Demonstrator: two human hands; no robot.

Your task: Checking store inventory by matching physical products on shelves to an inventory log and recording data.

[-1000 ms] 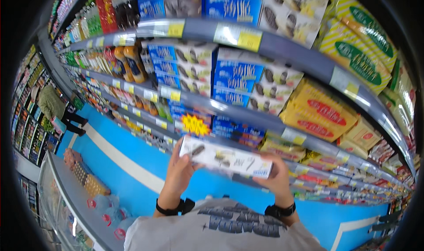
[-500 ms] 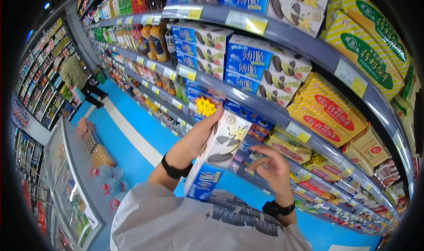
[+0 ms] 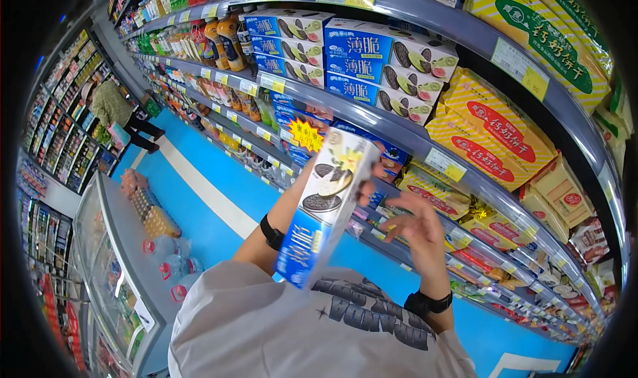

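Observation:
A long white and blue cookie box [image 3: 330, 195], printed with dark sandwich cookies and a pale flower, is held upright at a tilt before my chest. My left hand [image 3: 369, 186] grips it from behind; its fingertips curl round the right side and the palm is hidden by the box. Just right of the box, apart from it, my right hand [image 3: 420, 225] hangs in the air with fingers loosely spread and nothing in them. Similar blue and white cookie boxes [image 3: 359, 59] are stacked on the shelf ahead.
Curved grey shelves [image 3: 399, 142] run along the front and right, with yellow biscuit packs [image 3: 488, 135] and drink bottles [image 3: 229, 42]. At left stand a glass-topped freezer [image 3: 109, 258], water jugs [image 3: 176, 265] and egg trays [image 3: 149, 208]. Farther off, a person [image 3: 113, 112] stands in the aisle.
My left hand has turned the cookie box, so its fingertips now show on the right side. My right hand stays beside it, open. The view has shifted slightly.

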